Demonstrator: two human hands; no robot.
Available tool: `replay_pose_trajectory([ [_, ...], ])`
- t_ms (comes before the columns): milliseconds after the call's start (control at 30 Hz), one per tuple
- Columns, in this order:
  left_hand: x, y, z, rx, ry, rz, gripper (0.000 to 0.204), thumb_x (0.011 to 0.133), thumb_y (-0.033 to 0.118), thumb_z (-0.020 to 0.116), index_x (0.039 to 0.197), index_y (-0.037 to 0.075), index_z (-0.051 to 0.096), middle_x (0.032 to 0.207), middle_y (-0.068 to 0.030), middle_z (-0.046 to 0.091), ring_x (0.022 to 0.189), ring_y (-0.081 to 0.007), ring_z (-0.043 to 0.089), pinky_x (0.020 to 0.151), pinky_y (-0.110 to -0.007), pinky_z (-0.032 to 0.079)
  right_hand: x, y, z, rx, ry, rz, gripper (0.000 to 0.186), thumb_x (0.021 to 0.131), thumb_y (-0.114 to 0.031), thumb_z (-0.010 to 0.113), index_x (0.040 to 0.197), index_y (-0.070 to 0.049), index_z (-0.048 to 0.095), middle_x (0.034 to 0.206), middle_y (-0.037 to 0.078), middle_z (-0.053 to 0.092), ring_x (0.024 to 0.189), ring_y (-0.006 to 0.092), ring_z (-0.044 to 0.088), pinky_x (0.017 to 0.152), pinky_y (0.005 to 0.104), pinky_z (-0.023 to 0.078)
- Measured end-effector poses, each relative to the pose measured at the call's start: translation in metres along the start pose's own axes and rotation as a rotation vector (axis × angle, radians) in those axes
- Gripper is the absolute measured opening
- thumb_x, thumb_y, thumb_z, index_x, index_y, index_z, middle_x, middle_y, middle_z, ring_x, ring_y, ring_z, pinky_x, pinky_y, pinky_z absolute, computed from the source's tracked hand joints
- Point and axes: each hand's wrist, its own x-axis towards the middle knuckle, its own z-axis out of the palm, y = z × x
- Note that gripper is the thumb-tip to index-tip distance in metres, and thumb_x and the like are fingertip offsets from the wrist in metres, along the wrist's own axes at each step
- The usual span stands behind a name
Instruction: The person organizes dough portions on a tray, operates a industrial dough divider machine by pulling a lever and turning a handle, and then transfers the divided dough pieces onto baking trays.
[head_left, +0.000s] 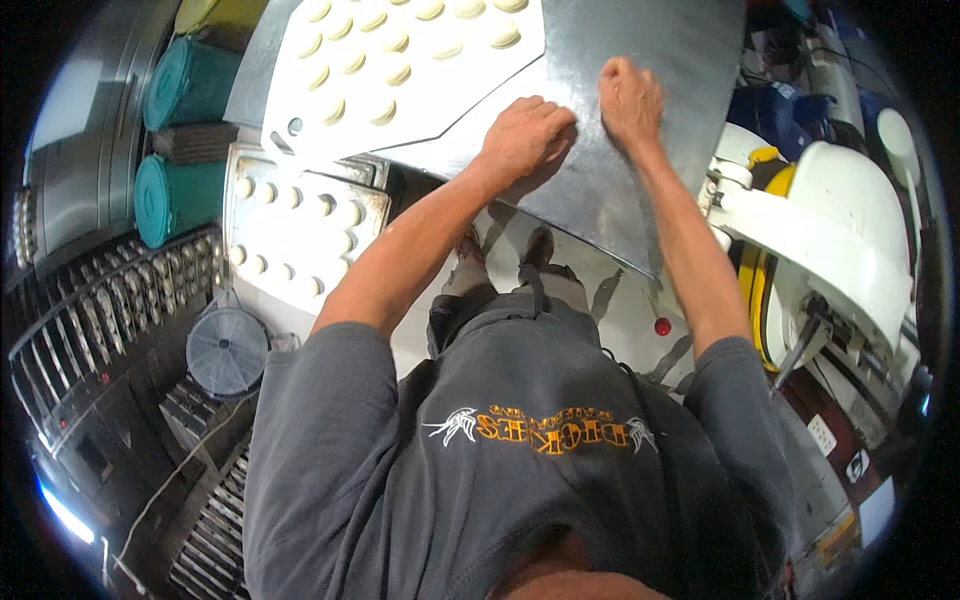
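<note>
My left hand (528,138) rests on a metal worktable (690,70), just right of a white board's lower edge. Its fingers curl under, and whatever they may hold is out of sight. A little farther right, my right hand (632,103) is closed like a fist over the same metal surface, its palm side hidden. Rows of pale, round dough pieces (398,74) sit on the white board (470,95), which has a hole near its left corner. None of these pieces touches my hands.
Left of the table, a tray (232,200) holds more dough balls. Beyond it are teal round containers (163,200), dark slatted racks (60,340) and a round fan (227,348). A large white machine (810,220) with yellow parts stands close on the right. A red object (662,326) lies on the floor.
</note>
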Motion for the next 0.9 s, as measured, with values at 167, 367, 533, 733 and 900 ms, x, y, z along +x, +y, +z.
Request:
replay_pose_trajectory([
  [167,-0.065,-0.003,-0.025,-0.127,-0.019,-0.155,0.013,0.084,0.01,0.068,0.096,0.005,0.065,0.086,-0.0116,0.064,0.083,-0.032,0.06,0.079,-0.042,0.049,-0.157,0.005,-0.048,0.157,-0.214,-0.172,0.016,0.087,-0.017,0.054,0.099,-0.01,0.061,0.09,0.014,0.059,0.094,0.0348,0.054,0.083,0.047,0.041],
  [367,-0.035,-0.013,-0.022,0.049,-0.015,-0.051,0.02,0.081,0.01,0.07,0.099,0.008,0.063,0.085,-0.0087,0.062,0.083,-0.0288,0.059,0.077,-0.041,0.046,-0.133,0.03,-0.039,-0.099,-0.062,-0.071,0.018,0.076,-0.009,0.059,0.093,-0.012,0.061,0.09,0.009,0.058,0.089,0.0312,0.054,0.078,0.0458,0.039],
  [533,-0.004,-0.009,-0.003,0.045,0.039,-0.019,0.016,0.082,0.013,0.07,0.096,0.01,0.064,0.082,-0.0058,0.064,0.082,-0.0278,0.061,0.076,-0.041,0.048,-0.048,0.025,0.001,-0.054,0.049,-0.117,0.014,0.08,-0.015,0.059,0.093,-0.012,0.063,0.091,0.008,0.064,0.09,0.0332,0.058,0.08,0.0463,0.042],
  [733,-0.014,0.005,0.001,0.013,0.073,-0.091,0.012,0.087,0.014,0.066,0.097,0.009,0.065,0.087,-0.0104,0.066,0.085,-0.0318,0.061,0.077,-0.043,0.05,-0.067,-0.002,-0.004,0.099,-0.006,-0.067,0.017,0.086,-0.02,0.056,0.096,-0.009,0.064,0.09,0.013,0.063,0.09,0.0347,0.056,0.084,0.0472,0.043],
  [900,-0.082,0.005,-0.033,-0.094,-0.052,-0.278,0.015,0.092,0.014,0.066,0.105,0.007,0.067,0.088,-0.014,0.067,0.085,-0.0328,0.062,0.078,-0.043,0.05,-0.188,0.014,-0.067,0.084,-0.195,-0.156,0.013,0.083,-0.016,0.058,0.093,-0.009,0.061,0.09,0.012,0.055,0.092,0.0326,0.054,0.084,0.0466,0.04],
])
